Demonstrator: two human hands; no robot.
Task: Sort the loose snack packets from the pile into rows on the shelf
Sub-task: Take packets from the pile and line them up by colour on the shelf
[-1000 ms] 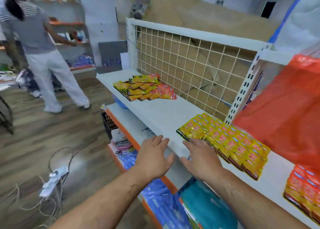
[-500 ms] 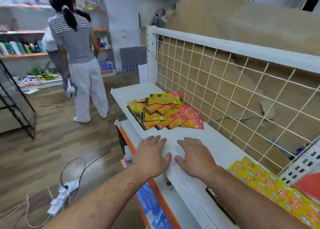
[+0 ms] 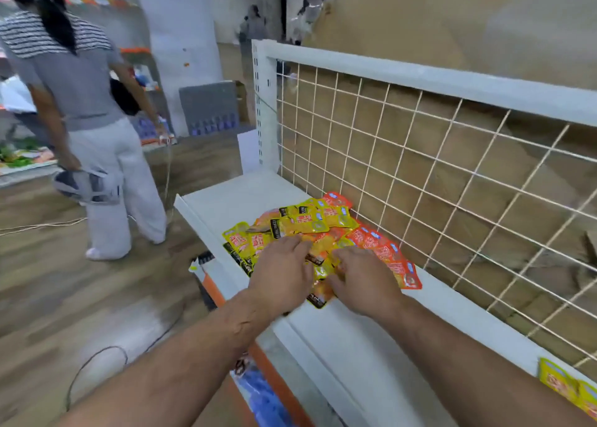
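Shelving fills my view: a white metal shelf with a white wire-mesh back panel along its rear edge. Against that panel, near the shelf's far end, lies the loose pile of yellow and orange foil snack packets. My left hand rests palm-down on the pile's near side, fingers nearly straight, gripping nothing. My right hand touches the pile beside it, fingertips bent; I cannot tell whether they pinch a packet.
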